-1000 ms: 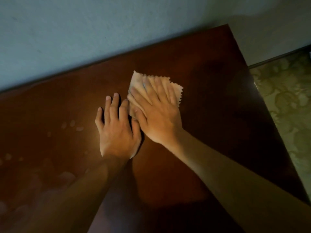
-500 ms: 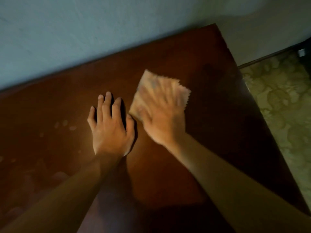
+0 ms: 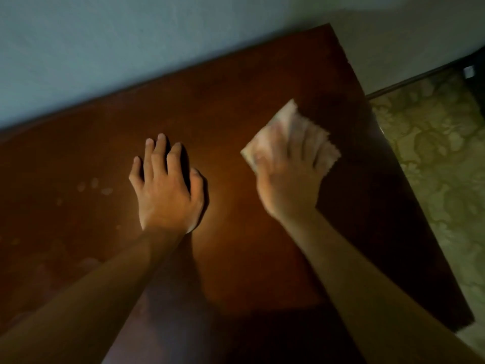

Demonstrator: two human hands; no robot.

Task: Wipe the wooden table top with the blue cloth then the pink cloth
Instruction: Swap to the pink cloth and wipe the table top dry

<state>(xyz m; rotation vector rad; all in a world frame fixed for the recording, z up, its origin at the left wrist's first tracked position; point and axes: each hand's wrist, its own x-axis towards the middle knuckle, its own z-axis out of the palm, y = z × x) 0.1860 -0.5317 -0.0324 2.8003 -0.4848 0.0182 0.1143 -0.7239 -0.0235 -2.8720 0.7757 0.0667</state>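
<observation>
Right hand (image 3: 287, 177), fingers spread, presses the pale pink zigzag-edged cloth (image 3: 273, 127) flat near the dark brown wooden table top's (image 3: 236, 101) right edge. Left hand (image 3: 166, 187) flat mid-table, fingers together, bare wood around it.

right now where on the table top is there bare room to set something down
Bare wood lies along the wall behind the left hand, and between that hand and the right hand pressing the pink cloth. The table top is crowded only at its right edge, under cloth and hand.
</observation>
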